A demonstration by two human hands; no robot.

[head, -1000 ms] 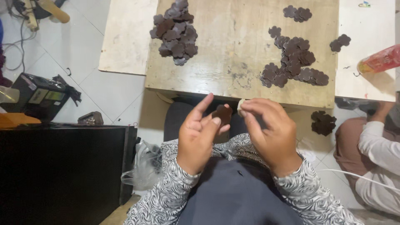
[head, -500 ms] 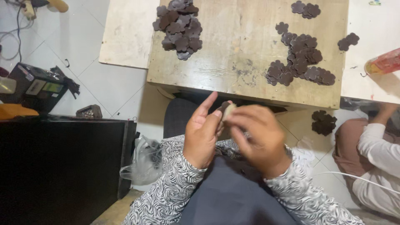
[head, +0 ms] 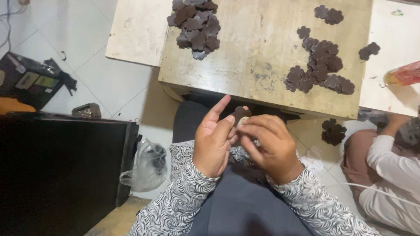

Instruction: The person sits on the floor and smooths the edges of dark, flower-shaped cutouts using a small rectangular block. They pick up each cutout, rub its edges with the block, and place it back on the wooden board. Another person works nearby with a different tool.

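My left hand (head: 214,140) and my right hand (head: 269,146) meet over my lap, just in front of the low wooden table (head: 262,43). Between their fingertips they pinch a small dark brown flower-shaped piece (head: 240,114), with a pale bit showing at its lower edge. My left index finger points up. On the table lie a pile of the same brown pieces (head: 194,26) at the far left and a spread of them (head: 319,65) at the right.
A black box (head: 61,170) stands at my left, with a clear plastic bag (head: 146,168) beside it. Another person in a white sleeve (head: 389,175) sits at the right. A red packet (head: 404,74) lies on the white board. More brown pieces (head: 333,131) lie on the floor.
The hands have stayed together over my lap. The brown piece now shows above the fingers, and the pale bit has shifted lower. The view has tilted slightly.
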